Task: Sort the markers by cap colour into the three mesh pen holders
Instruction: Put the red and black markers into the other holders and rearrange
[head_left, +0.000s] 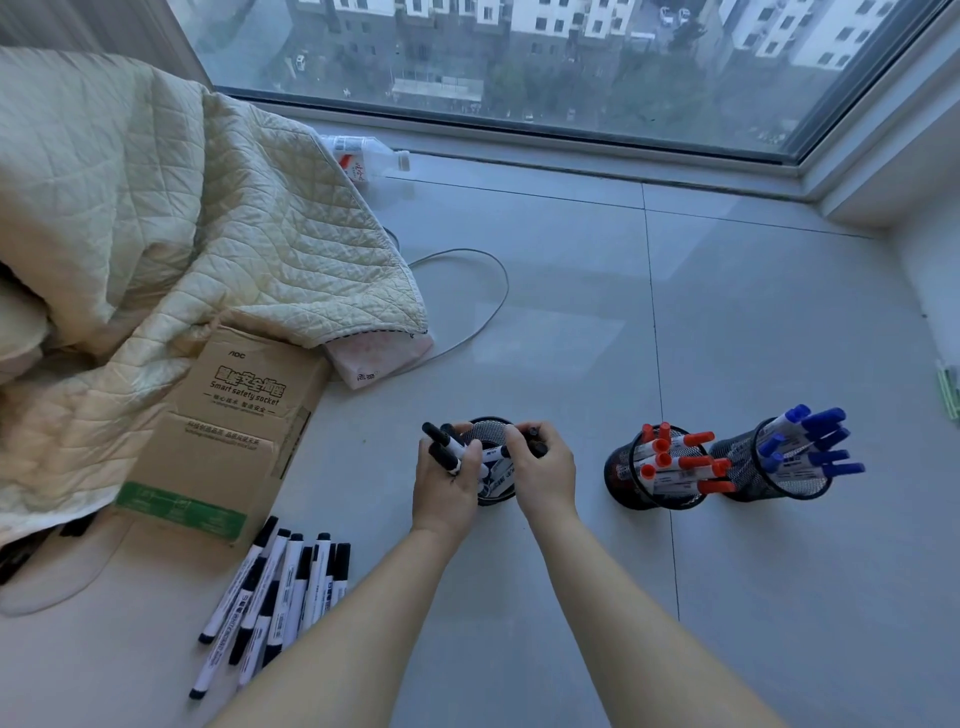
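Three black mesh pen holders stand on the floor. The left holder (488, 428) has black-capped markers going into it. My left hand (445, 480) grips a bunch of black-capped markers (445, 446) at its left rim. My right hand (543, 470) grips black-capped markers (531, 432) at its right rim. The middle holder (621, 475) is filled with red-capped markers (680, 462). Blue-capped markers (810, 441) fill the right holder (743, 462). Several loose black-capped markers (280, 592) lie on the floor at lower left.
A cardboard box (234, 431) sits left of the holders, partly under a quilted cream blanket (156, 218). A grey cable (483, 312) loops on the tiled floor behind. A plastic bottle (363, 153) lies by the window. The wall stands at right.
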